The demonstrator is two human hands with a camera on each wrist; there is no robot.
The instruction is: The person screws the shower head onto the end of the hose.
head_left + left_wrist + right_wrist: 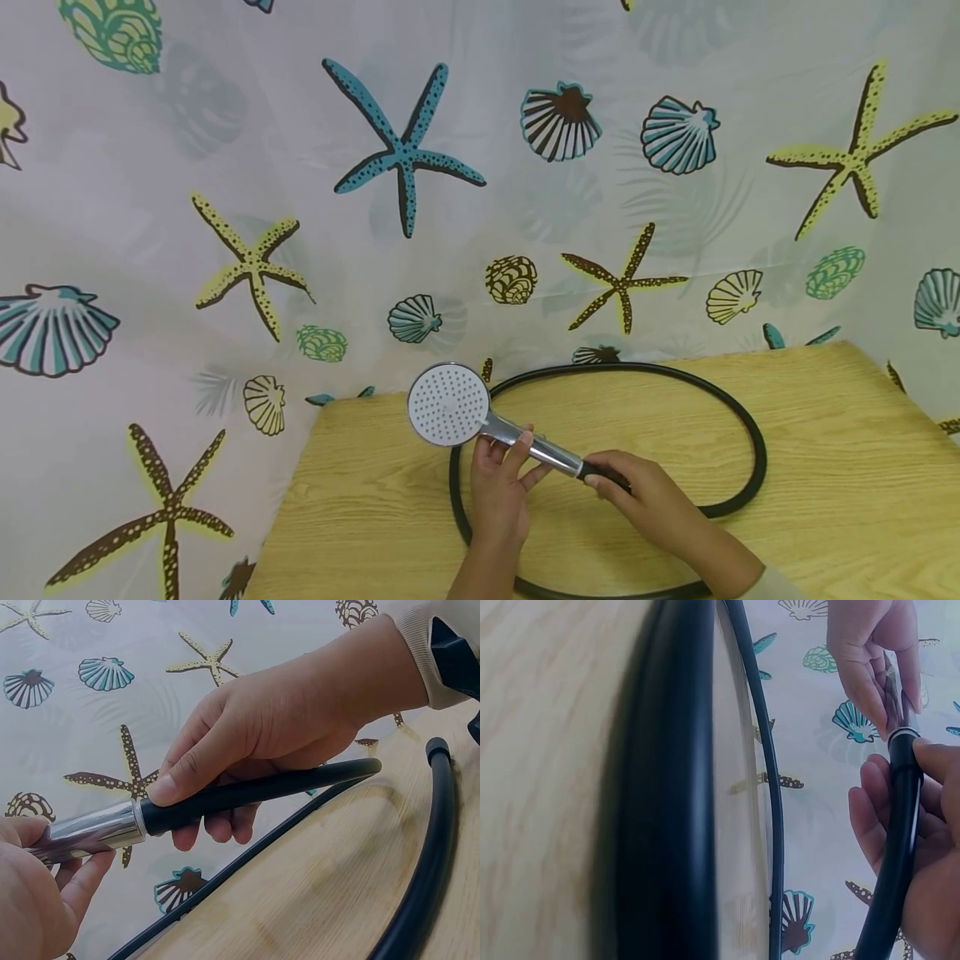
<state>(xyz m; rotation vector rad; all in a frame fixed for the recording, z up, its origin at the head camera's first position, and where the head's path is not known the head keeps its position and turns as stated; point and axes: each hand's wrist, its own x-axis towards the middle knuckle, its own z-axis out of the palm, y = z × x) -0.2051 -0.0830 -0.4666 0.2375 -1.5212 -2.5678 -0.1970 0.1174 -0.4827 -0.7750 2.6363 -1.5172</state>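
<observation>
A round shower head (448, 404) with a white, dotted face and a chrome handle (555, 457) was held up over a wood-grain table (360, 492), the handle slanted down to the right. The handle was pinched between the thumb and fingers of the left hand (501, 496). One end of a black hose (622, 367) was gripped by the right hand (652, 492), with the thumb on top and the fingers curled beneath, right up against the handle's lower end. A wide loop was formed by the hose, and its other end (437, 750) was seen, unheld, in the left wrist view. Behind, a pale curtain (285, 150) was printed with starfish and shells.

The joint between hose and handle seemed to be the step in hand; whether it was being fitted or loosened could not be told. By judgement, the next move called for the handle to be held steady and the hose to be aligned straight with it.
</observation>
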